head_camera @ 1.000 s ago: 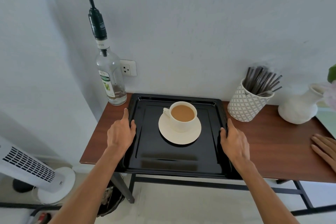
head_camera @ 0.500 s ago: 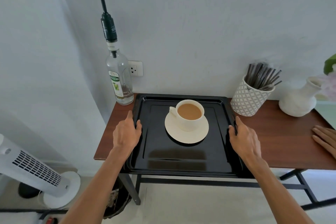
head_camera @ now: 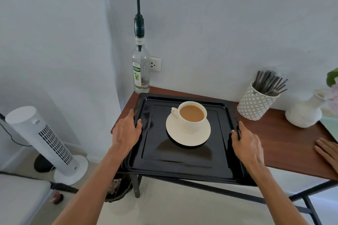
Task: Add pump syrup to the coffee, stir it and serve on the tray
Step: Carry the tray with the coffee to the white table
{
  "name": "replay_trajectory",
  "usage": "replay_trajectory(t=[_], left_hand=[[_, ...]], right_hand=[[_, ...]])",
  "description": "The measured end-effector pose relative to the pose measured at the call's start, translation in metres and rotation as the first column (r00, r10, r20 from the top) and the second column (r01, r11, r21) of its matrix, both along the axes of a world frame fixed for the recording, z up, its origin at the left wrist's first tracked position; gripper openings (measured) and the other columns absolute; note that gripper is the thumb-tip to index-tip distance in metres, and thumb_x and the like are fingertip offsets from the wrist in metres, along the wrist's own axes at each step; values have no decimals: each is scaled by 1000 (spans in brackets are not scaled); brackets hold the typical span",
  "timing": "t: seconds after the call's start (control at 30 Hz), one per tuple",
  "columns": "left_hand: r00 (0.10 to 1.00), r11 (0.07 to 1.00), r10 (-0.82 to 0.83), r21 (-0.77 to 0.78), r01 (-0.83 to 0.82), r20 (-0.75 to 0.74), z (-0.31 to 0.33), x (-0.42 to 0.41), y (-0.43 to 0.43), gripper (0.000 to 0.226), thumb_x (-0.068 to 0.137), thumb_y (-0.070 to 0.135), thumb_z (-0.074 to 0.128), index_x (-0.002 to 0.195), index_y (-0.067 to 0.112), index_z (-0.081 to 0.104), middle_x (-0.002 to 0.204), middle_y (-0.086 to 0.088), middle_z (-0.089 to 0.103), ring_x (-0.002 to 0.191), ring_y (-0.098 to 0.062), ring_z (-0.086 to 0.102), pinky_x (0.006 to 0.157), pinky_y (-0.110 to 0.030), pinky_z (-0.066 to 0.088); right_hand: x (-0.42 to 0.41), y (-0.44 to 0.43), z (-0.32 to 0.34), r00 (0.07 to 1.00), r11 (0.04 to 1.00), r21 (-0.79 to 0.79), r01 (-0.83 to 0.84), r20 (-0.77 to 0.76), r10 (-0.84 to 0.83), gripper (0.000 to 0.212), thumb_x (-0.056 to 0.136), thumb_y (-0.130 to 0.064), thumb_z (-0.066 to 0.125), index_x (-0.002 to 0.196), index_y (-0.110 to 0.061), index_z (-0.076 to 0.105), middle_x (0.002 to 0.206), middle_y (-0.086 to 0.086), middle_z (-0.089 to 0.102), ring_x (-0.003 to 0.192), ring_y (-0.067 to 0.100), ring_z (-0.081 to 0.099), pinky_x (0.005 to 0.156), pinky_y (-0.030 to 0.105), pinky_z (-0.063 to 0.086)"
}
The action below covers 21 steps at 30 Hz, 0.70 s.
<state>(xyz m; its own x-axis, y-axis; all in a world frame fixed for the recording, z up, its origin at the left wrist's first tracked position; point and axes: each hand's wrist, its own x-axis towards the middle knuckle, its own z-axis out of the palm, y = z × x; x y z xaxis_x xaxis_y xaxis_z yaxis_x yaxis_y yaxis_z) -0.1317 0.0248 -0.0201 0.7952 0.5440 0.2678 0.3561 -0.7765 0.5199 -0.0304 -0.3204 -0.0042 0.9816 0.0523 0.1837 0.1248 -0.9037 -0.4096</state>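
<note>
Looks like a corner of somebody's home doubling as a little coffee station: a small wooden table [head_camera: 285, 144] on black metal legs is sitting against plain painted walls with a wall socket [head_camera: 155, 64] just behind it. A white tower fan [head_camera: 39, 139] is standing on the floor to the left, and a white vase [head_camera: 304, 113] with flowers plus a patterned pot of stirrers [head_camera: 256, 103] are sitting on the tabletop. The syrup pump bottle [head_camera: 140, 64] and the coffee cup [head_camera: 192, 117] on a black tray [head_camera: 175, 160] are giving it that homemade café feel.
</note>
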Motion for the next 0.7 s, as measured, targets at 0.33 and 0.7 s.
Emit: replay_trajectory(t=[0.33, 0.7], left_hand=[[984, 984, 178, -39, -176, 31, 2, -112, 13, 32, 99, 26, 52, 125, 8, 56, 76, -8, 69, 66, -31, 63, 62, -44, 54], [893, 894, 448, -41, -447, 45, 7, -253, 50, 38, 98, 24, 54, 132, 7, 57, 85, -13, 71, 78, -35, 66, 72, -49, 56]], right_hand=[[-41, 37, 7, 973, 973, -2, -232, 1, 232, 42, 105, -22, 48, 144, -7, 49, 91, 14, 72, 86, 37, 68, 67, 42, 54], [-93, 140, 1, 861, 861, 19, -508, 5, 508, 40, 105, -24, 49, 141, -9, 51, 93, 12, 73, 84, 38, 69, 67, 40, 54]])
